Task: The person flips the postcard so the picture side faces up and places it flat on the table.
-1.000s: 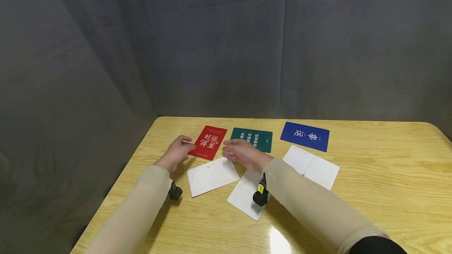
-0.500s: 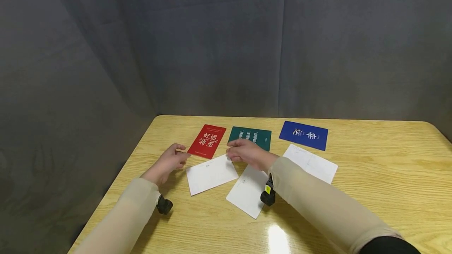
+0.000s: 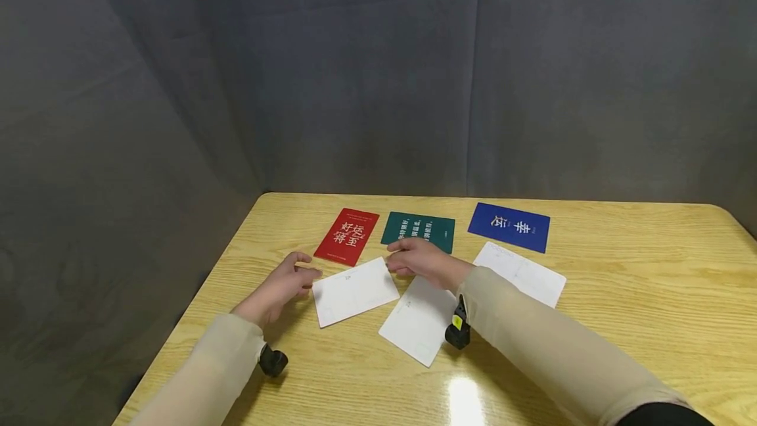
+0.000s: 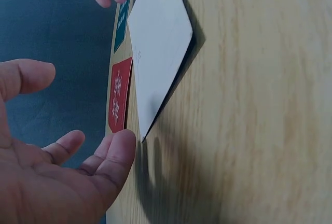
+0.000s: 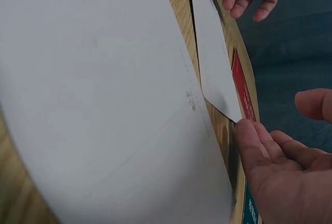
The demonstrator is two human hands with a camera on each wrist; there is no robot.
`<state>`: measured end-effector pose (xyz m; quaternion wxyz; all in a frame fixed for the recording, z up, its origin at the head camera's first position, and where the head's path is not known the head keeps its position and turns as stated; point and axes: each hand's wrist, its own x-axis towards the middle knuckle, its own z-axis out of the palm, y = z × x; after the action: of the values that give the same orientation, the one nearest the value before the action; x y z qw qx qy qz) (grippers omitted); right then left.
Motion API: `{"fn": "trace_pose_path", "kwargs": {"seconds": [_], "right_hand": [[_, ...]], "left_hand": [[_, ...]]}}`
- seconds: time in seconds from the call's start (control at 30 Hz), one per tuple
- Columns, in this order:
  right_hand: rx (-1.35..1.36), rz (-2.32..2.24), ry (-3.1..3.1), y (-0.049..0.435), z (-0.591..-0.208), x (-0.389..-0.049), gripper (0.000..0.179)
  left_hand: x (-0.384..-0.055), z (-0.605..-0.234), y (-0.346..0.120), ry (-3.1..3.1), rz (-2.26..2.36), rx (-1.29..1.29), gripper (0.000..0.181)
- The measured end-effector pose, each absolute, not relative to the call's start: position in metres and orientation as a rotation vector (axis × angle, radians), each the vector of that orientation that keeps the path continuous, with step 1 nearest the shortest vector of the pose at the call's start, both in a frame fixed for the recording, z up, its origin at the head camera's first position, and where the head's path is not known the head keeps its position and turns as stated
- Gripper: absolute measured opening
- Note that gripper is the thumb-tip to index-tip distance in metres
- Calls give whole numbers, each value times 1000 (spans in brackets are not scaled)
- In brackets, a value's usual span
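Note:
A white card (image 3: pixel 356 293) with faint printing lies flat on the table between the two hands. At its upper left corner are the fingertips of my left hand (image 3: pixel 280 289), with thumb and fingers spread apart and nothing between them. Beside the card's right corner is my right hand (image 3: pixel 427 263), the fingers loosely extended and the thumb held away from them in the right wrist view. Behind the white card lie a red card (image 3: pixel 347 237) with white characters and a green card (image 3: pixel 437 235), whose near edge the right hand partly covers.
A second white card (image 3: pixel 418 326) lies under the right hand and wrist. Farther right is another white card (image 3: pixel 523 273), partly behind the sleeve, with a blue card (image 3: pixel 510 227) beyond it. A grey curtain (image 3: pixel 355 84) hangs behind the wooden table (image 3: pixel 639 294).
My left hand has drawn back from the red card toward the near left, to the white card's corner. My right hand has shifted slightly right and nearer. The cards lie as before.

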<state>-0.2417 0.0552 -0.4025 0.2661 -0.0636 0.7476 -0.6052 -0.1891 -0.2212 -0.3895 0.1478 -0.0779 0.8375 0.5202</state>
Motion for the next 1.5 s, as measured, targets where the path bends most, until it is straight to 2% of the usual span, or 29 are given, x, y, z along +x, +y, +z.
{"fn": "trace_pose_path", "kwargs": {"seconds": [0.9, 1.27, 1.5], "right_hand": [[-141, -1555, 2046, 66, -405, -241, 39], [-125, -1580, 2003, 64, -407, -242, 37], [-147, -1566, 2007, 64, -408, -242, 36]], "left_hand": [[-162, -388, -210, 2273, 1683, -345, 57], [-163, -390, -214, 2169, 1794, -310, 58], [-163, -399, -218, 2085, 1898, -330, 51]]}}
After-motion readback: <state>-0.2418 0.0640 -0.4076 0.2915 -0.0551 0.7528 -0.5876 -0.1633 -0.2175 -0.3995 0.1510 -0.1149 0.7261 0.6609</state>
